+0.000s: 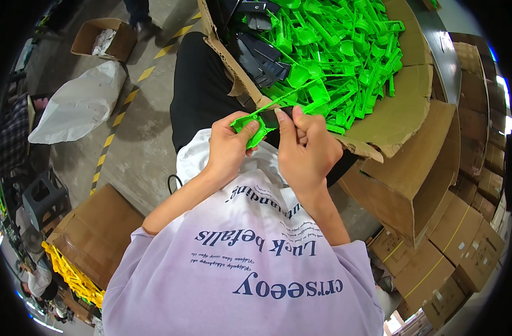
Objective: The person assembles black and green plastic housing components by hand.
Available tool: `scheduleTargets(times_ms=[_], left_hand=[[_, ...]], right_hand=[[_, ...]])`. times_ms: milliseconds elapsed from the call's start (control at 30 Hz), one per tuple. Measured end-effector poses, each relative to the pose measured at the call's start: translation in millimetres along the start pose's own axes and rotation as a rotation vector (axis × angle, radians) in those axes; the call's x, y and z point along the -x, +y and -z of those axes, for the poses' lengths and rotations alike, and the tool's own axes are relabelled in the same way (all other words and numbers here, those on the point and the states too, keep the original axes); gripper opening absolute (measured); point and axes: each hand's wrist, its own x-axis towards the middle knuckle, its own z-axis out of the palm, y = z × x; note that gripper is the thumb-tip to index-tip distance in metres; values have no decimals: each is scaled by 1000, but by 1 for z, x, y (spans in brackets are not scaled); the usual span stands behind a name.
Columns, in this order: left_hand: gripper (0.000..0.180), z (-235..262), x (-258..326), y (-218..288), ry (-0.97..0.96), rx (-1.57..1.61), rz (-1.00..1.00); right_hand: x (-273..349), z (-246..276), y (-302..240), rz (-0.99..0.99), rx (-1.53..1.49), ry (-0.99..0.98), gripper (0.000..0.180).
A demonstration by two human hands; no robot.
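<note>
Looking down on a grey concrete floor (pixel 149 126) marked with a yellow-and-black line (pixel 146 74); seeing stacked cartons (pixel 427 269) at lower right; facing a big open box (pixel 415 92) at top, loaded with a heap of green plastic parts (pixel 345 47) plus some black parts (pixel 260 56) toward its left side; noting a brown carton (pixel 102 229) at lower left, just beside yellow parts (pixel 71 271); spotting a white bag (pixel 82 101), a dark stool (pixel 44 197) and a small box (pixel 123 43) with white stuff inside, at left; closing the left hand (pixel 228 143) around a green part (pixel 260 136), right by the big box's near edge, and pressing on its face with the thumb; pinching a black piece (pixel 272 119) with thumb and fingertips of the right hand (pixel 309 147), against the green part; being unable to tell fixed from merely touching there.
</note>
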Motion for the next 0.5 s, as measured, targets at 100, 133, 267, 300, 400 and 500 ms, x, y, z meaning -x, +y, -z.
scheduleTargets(times_ms=[100,133,267,300,400,500], left_hand=[[10,-1,0,-1,19,12,-3],[10,-1,-1,-1,19,17,-2],[10,-2,0,3,11,9,3],[10,-2,0,3,11,10,2],[10,-2,0,4,-11,2,12],[10,-2,0,3,-6,20,20]], right_hand=[[1,0,-2,48,1,12,18],[1,0,-1,48,-1,9,18],[0,0,6,-199,-104,-3,18],[-1,-1,8,-315,-172,16,18],[1,1,9,-252,-140,8,18],[3,1,9,-213,-122,-13,18]])
